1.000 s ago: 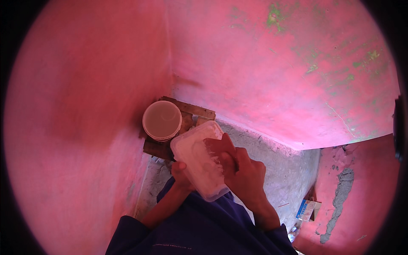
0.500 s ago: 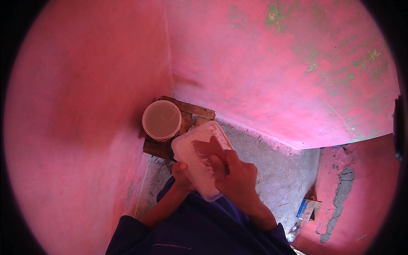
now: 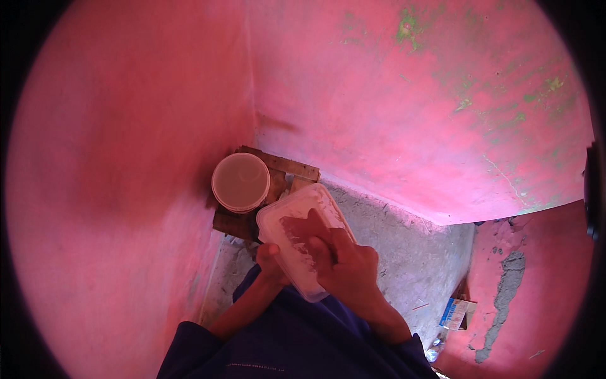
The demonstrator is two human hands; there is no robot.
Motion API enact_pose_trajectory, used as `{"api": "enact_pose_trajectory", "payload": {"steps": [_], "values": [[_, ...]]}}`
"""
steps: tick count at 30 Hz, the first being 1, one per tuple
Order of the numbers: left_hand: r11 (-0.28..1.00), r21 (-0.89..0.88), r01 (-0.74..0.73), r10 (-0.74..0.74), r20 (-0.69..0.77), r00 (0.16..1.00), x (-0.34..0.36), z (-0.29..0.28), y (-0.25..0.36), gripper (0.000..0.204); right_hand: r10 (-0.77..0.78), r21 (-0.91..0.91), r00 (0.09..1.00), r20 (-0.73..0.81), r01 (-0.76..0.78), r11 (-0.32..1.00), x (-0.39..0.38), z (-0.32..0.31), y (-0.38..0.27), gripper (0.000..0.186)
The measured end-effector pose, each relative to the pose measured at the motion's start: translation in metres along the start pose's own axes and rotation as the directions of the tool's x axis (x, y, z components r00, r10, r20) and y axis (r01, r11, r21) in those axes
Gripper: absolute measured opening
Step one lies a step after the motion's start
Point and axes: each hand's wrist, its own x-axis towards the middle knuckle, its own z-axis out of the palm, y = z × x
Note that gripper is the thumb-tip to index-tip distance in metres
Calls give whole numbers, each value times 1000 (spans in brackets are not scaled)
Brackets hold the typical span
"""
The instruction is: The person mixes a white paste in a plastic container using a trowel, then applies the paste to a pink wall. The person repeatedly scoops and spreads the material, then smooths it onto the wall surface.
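My left hand [image 3: 271,264] grips the near-left side of a clear rectangular plastic tub [image 3: 267,222], its thumb over the rim. Pale paste coats the inside of the tub, which tilts in front of my body. Over its far edge my right hand [image 3: 349,264] is closed, thumb against fingers. From that grip a flat, dark reddish scraper-like piece [image 3: 304,228] reaches across the paste. Its exact kind is hard to make out, and the fingers partly hide it. Just left of the tub stands a round white bucket [image 3: 240,182] with greyish contents.
The bucket rests on a wooden platform [image 3: 287,165] in the corner between two pink walls [image 3: 139,126]. Rough grey floor [image 3: 404,265] lies right of me. A blue and white box [image 3: 459,313] sits by the right wall, which has a grey cement patch [image 3: 507,297].
The flat piece and my right hand have shifted slightly to the left within the tub. The tub sits marginally lower in view; both hands keep their grips.
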Motion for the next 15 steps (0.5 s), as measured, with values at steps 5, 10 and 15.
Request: {"api": "enact_pose_trajectory", "payload": {"steps": [5, 10, 15], "values": [[999, -44, -27, 22, -128, 992, -15, -24, -2, 78, 65, -109, 997, 39, -60, 992, 2, -2, 1, 15], [998, -64, -4, 0, -72, 997, -10, -15, 1, 77, 87, -55, 996, 9, -86, 995, 7, -25, -10, 17], [1000, -23, -9, 6, -132, 991, -8, -14, -1, 78, -2, -112, 1000, 4, 2, 994, 7, -7, 1, 17]]}}
